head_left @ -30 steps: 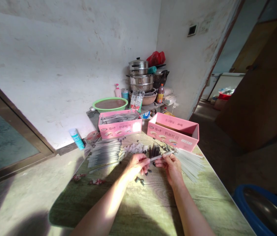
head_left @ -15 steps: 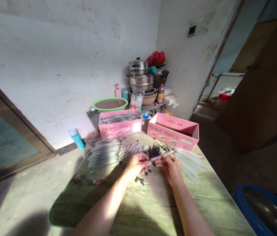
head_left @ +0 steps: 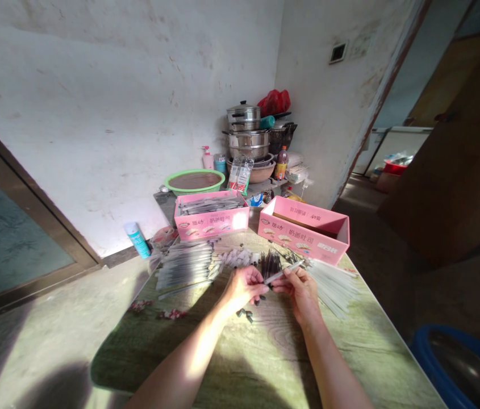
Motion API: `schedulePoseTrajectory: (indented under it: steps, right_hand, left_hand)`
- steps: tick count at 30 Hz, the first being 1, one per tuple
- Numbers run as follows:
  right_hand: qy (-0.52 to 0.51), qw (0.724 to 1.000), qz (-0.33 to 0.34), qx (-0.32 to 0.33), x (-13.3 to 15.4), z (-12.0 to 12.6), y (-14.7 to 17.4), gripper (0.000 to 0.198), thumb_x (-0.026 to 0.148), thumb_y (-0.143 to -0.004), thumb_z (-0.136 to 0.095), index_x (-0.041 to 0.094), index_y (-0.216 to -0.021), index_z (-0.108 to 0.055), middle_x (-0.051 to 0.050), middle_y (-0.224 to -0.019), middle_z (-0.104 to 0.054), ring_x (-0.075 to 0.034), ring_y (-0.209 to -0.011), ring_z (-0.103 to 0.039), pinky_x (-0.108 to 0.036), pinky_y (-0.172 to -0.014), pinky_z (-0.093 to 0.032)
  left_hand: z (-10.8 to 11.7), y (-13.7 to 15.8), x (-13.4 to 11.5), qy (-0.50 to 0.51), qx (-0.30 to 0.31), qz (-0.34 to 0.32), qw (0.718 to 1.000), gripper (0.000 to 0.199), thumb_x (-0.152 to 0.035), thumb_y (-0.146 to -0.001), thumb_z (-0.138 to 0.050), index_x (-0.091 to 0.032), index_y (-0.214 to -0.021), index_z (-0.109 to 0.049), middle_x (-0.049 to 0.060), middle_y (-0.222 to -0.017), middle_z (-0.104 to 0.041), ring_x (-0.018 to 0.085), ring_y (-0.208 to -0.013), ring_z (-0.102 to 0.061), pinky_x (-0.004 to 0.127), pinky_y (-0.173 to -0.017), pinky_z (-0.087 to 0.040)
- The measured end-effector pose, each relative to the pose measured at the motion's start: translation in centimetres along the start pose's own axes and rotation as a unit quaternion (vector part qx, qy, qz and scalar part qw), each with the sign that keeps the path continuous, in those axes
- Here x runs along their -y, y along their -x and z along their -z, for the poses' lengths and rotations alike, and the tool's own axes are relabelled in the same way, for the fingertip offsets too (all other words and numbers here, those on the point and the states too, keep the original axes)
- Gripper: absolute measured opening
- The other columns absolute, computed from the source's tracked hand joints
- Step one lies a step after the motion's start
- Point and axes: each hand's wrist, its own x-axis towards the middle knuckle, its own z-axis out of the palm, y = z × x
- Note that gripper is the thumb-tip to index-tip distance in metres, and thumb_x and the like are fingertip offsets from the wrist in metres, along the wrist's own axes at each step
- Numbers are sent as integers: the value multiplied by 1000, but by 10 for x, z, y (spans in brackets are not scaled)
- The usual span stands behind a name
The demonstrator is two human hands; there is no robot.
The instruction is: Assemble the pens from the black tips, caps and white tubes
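A pale, slim pen barrel slants between my two hands above the table. My right hand pinches it near its upper end. At the lower end, the thumb and fingers of my left hand are closed on it; whether they also hold a small part is hidden. Just beyond stands a bunch of dark, thin pen refills. Small black caps are scattered nearer me, and a heap of small white pieces lies past my left hand. Clear empty barrels fan out at right, with filled-looking pens stacked at left.
At the table's far edge sit a pink box full of pens and a second pink box. Behind are a green basin and stacked steel pots. A blue tub stands right of the table.
The view has shifted slightly, so everything sits a little further right. Both hands keep hold of the pen barrel, and my left fingers have shifted slightly at its lower end.
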Motion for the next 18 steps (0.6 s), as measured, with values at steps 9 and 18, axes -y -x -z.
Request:
schedulePoseTrajectory:
  steps: [9, 18]
  right_hand:
    - [-25, 999, 16, -15, 4, 2, 0, 41, 47, -67, -94, 19, -72, -65, -6, -64, -77, -23, -55, -76, -27, -49, -62]
    - [-13, 1000, 2, -22, 8, -1, 2, 42, 48, -63, -95, 20, -65, -64, -5, -58, -73, -18, -47, -69, -24, -45, -58]
  left_hand:
    - [41, -3, -11, -323, -195, -107, 920, 17, -18, -90, -62, -22, -96, -77, 7, -98, -79, 24, -88, -73, 35, -84, -54]
    - [61, -7, -14, -501, -173, -46, 847, 32, -12, -92, -58, -27, -109, -81, 3, -104, -77, 22, -99, -71, 30, -91, -52]
